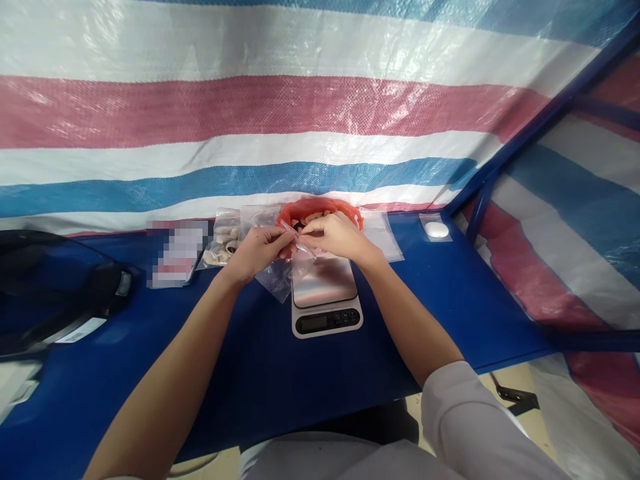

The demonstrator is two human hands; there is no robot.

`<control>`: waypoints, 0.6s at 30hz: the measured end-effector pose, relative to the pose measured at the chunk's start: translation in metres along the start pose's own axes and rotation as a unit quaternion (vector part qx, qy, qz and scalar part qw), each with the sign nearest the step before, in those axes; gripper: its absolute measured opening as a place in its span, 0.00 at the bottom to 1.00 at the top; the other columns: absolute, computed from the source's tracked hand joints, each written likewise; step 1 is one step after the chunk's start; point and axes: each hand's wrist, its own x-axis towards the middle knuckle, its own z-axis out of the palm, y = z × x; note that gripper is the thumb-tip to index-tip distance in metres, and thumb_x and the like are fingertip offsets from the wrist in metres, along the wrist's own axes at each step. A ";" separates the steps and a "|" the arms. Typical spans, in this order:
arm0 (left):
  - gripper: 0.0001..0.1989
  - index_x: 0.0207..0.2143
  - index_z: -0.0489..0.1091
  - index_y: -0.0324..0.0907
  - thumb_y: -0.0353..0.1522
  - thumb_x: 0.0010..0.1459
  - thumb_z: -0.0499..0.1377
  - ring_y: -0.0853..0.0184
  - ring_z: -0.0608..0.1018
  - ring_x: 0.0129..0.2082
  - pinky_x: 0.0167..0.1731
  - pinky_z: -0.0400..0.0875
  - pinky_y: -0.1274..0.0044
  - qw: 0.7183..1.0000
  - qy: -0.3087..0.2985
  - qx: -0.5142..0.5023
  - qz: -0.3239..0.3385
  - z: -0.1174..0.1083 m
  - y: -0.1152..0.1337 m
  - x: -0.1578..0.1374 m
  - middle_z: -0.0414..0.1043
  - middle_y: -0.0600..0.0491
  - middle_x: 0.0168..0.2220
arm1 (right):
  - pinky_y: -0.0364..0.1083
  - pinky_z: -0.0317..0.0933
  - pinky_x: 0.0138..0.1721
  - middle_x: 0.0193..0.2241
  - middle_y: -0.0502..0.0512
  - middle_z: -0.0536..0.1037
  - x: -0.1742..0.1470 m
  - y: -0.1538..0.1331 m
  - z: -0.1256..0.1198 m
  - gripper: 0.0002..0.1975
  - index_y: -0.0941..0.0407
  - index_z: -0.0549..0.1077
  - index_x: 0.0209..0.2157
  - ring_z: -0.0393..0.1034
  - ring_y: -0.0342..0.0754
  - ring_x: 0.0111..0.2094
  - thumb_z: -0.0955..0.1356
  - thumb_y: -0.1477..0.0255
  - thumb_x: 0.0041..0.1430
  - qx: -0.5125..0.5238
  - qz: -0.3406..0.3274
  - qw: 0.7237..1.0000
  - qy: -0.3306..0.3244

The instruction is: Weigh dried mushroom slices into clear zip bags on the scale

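A: What are the hands holding?

B: The left hand (265, 250) and the right hand (336, 233) pinch a clear plastic bag (305, 249) between thumbs and fingers, each grip closed on the film. Two pinches side by side probably suit something so thin and limp, giving control from both ends.

A: Where is that bag, exactly?

B: At the far end of the kitchen scale (325, 285), in front of the red basket (357, 213). I can't tell whether it touches the plate. More loose film hangs below the left hand; whether it's the same bag isn't clear.

A: Why that layout?

B: My guess is reach. The basket, with its brownish pieces (314, 218), sits right behind the scale, and the scale's buttons face the person. Flat bags (384, 239) lie at the right, where thin sheets would be easy to pick up.

A: And on the left?

B: A bag of pale pieces (223, 247) lies on the blue desk (270, 380), apart from the scale, perhaps leaving the plate accessible.
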 end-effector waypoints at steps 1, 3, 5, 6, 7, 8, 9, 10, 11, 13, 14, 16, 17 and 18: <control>0.22 0.22 0.76 0.41 0.48 0.59 0.60 0.70 0.68 0.21 0.22 0.61 0.78 1.000 -0.002 0.005 0.001 0.000 0.000 0.000 0.72 0.51 0.22 | 0.43 0.56 0.31 0.25 0.51 0.79 0.000 0.000 0.000 0.11 0.56 0.81 0.25 0.69 0.43 0.28 0.69 0.72 0.61 0.005 -0.001 1.000 -0.004; 0.22 0.23 0.76 0.41 0.48 0.59 0.60 0.71 0.67 0.20 0.21 0.59 0.78 1.000 -0.005 0.016 -0.004 -0.001 0.002 -0.001 0.70 0.52 0.20 | 0.43 0.57 0.30 0.24 0.51 0.78 0.000 0.001 0.000 0.13 0.57 0.80 0.24 0.69 0.42 0.26 0.68 0.72 0.61 0.031 -0.002 0.999 -0.008; 0.21 0.22 0.76 0.41 0.47 0.58 0.60 0.70 0.67 0.20 0.21 0.58 0.78 1.000 -0.004 0.022 -0.014 -0.002 0.004 -0.001 0.69 0.53 0.19 | 0.42 0.59 0.29 0.24 0.51 0.78 0.000 0.005 0.002 0.13 0.57 0.80 0.25 0.70 0.42 0.26 0.68 0.71 0.61 0.076 0.007 0.997 -0.008; 0.20 0.22 0.76 0.41 0.47 0.57 0.61 0.70 0.67 0.20 0.21 0.58 0.78 0.999 -0.004 0.026 -0.018 -0.003 0.005 -0.002 0.69 0.53 0.19 | 0.42 0.60 0.29 0.25 0.51 0.78 0.000 0.009 0.004 0.12 0.57 0.80 0.25 0.70 0.42 0.25 0.68 0.71 0.61 0.101 0.015 0.995 -0.004; 0.20 0.22 0.76 0.41 0.46 0.57 0.61 0.70 0.67 0.20 0.21 0.58 0.78 0.999 -0.002 0.033 -0.021 -0.004 0.005 -0.002 0.70 0.53 0.19 | 0.42 0.62 0.28 0.25 0.51 0.78 0.000 0.012 0.005 0.11 0.57 0.80 0.26 0.71 0.42 0.25 0.69 0.70 0.60 0.127 0.025 0.992 -0.001; 0.19 0.22 0.75 0.41 0.45 0.57 0.60 0.70 0.68 0.20 0.21 0.59 0.77 0.999 0.001 0.047 -0.023 -0.005 0.006 -0.002 0.71 0.53 0.20 | 0.41 0.64 0.27 0.25 0.51 0.78 0.001 0.016 0.006 0.10 0.57 0.80 0.27 0.72 0.42 0.25 0.69 0.69 0.60 0.153 0.036 0.988 0.001; 0.18 0.21 0.75 0.42 0.44 0.57 0.60 0.70 0.67 0.20 0.21 0.58 0.77 0.997 0.008 0.067 -0.025 -0.007 0.006 -0.002 0.71 0.53 0.20 | 0.41 0.65 0.26 0.25 0.51 0.79 0.000 0.019 0.007 0.10 0.57 0.80 0.28 0.73 0.43 0.24 0.69 0.69 0.59 0.177 0.048 0.983 0.001; 0.18 0.20 0.75 0.42 0.43 0.56 0.60 0.70 0.67 0.19 0.21 0.58 0.77 0.995 0.019 0.093 -0.028 -0.009 0.006 -0.002 0.71 0.53 0.20 | 0.42 0.67 0.25 0.25 0.52 0.79 0.000 0.022 0.007 0.09 0.57 0.80 0.29 0.74 0.43 0.24 0.70 0.69 0.59 0.198 0.061 0.978 0.000; 0.17 0.19 0.74 0.42 0.42 0.56 0.60 0.70 0.67 0.19 0.21 0.58 0.77 0.992 0.032 0.122 -0.032 -0.011 0.006 -0.002 0.71 0.53 0.19 | 0.42 0.68 0.25 0.24 0.52 0.79 0.000 0.024 0.007 0.08 0.57 0.80 0.29 0.74 0.44 0.24 0.70 0.69 0.58 0.213 0.072 0.974 0.000; 0.15 0.17 0.72 0.43 0.38 0.54 0.60 0.70 0.66 0.19 0.22 0.57 0.77 0.982 0.060 0.176 -0.036 -0.015 0.006 -0.003 0.68 0.55 0.18 | 0.42 0.69 0.24 0.23 0.52 0.79 -0.001 0.026 0.004 0.06 0.57 0.79 0.27 0.75 0.45 0.23 0.71 0.71 0.56 0.230 0.094 0.969 0.005; 0.14 0.16 0.72 0.43 0.37 0.53 0.61 0.70 0.66 0.19 0.22 0.56 0.77 0.977 0.073 0.196 -0.035 -0.017 0.006 -0.004 0.66 0.55 0.17 | 0.43 0.70 0.24 0.22 0.52 0.79 -0.001 0.025 0.002 0.05 0.57 0.79 0.27 0.75 0.45 0.23 0.71 0.72 0.55 0.234 0.102 0.967 0.009; 0.13 0.16 0.71 0.43 0.35 0.52 0.61 0.70 0.65 0.19 0.22 0.56 0.77 0.970 0.084 0.227 -0.024 -0.019 0.005 -0.004 0.64 0.56 0.16 | 0.42 0.70 0.23 0.21 0.52 0.78 -0.003 0.023 -0.003 0.05 0.57 0.79 0.26 0.74 0.45 0.22 0.71 0.73 0.54 0.245 0.113 0.963 0.010; 0.13 0.17 0.72 0.43 0.36 0.53 0.61 0.70 0.66 0.20 0.23 0.57 0.77 0.968 0.083 0.238 -0.016 -0.019 0.005 -0.005 0.65 0.56 0.17 | 0.42 0.70 0.23 0.21 0.52 0.78 -0.003 0.022 -0.005 0.05 0.58 0.79 0.26 0.74 0.45 0.22 0.71 0.73 0.54 0.253 0.114 0.961 0.007; 0.13 0.19 0.73 0.42 0.37 0.54 0.60 0.69 0.67 0.20 0.24 0.59 0.77 0.966 0.084 0.244 -0.004 -0.018 0.005 -0.005 0.68 0.55 0.18 | 0.41 0.70 0.23 0.21 0.52 0.78 -0.004 0.021 -0.007 0.05 0.58 0.79 0.26 0.74 0.44 0.22 0.71 0.73 0.54 0.262 0.116 0.958 0.002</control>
